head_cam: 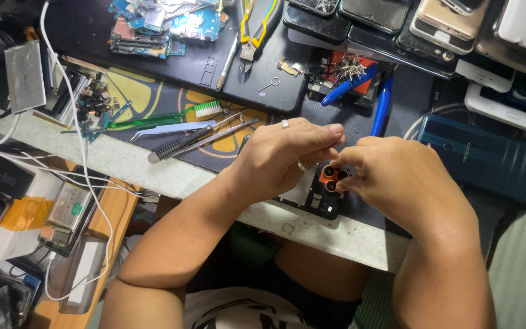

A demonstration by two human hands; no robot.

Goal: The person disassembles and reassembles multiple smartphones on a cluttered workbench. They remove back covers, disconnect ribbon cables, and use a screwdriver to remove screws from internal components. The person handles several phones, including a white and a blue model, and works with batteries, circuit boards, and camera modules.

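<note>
Here my left hand [281, 161] and right hand [391, 176] meet over the near edge of the worktop [153, 167], both on a small orange camera piece [331, 178] with dark round lenses. My right grip is clamped on it, thumb and fingertips pinching its right side. My left grip is together too, the fingers curled and the thumb stretched flat above, its tip against my right fingers; the lower left fingers touch the piece's left side. There is a ring [285, 123] on one left finger.

Just beneath the piece lies an opened phone [315, 201], dark, with its inner parts showing, partly hidden under my hands. It rests on a dark mat [360, 122] that reaches to the worktop's near edge.

Left of my left hand, close together on a patterned mat, lie a screwdriver [175, 148] with a knurled black handle, tweezers [229, 128], a pale pry tool [171, 129] and a green brush [165, 117] with white bristles. Behind my hands are two blue handles [382, 106] and a red tray [351, 67] of tiny screws. A dark blue phone back [488, 161] lies right of my right hand, near it but apart. Along the far edge, many phones [445, 24] are stacked, with a heap of circuit boards [159, 24] and yellow-handled cutters [257, 24] further left. White cables [74, 122] trail over the left end.
</note>
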